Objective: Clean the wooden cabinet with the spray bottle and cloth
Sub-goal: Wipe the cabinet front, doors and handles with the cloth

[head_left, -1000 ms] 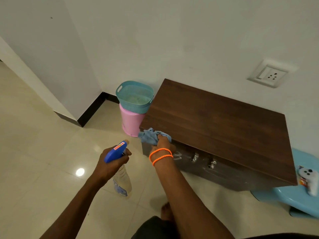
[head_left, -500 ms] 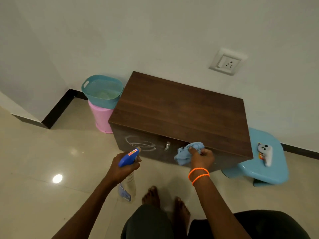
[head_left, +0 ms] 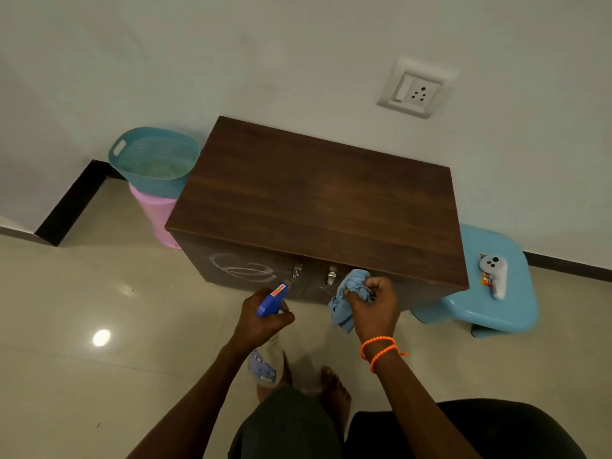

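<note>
Head view: one cabinet point(head_left: 318, 200), one spray bottle point(head_left: 270, 304), one cloth point(head_left: 347, 299)

teal basket point(head_left: 154, 159) on pink bin point(head_left: 158, 215) | blue stool point(head_left: 490, 304) | wall socket point(head_left: 415, 91)

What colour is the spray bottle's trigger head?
Blue, with a small orange-red label on top; the head view shows the spray bottle best, in the left hand.

Both forearms reach toward 12 o'clock. The left hand point(head_left: 261, 318) curls round a spray bottle point(head_left: 272, 301); at its 3 o'clock, the right hand point(head_left: 374, 304) clenches a bunched cloth point(head_left: 347, 298).
</note>
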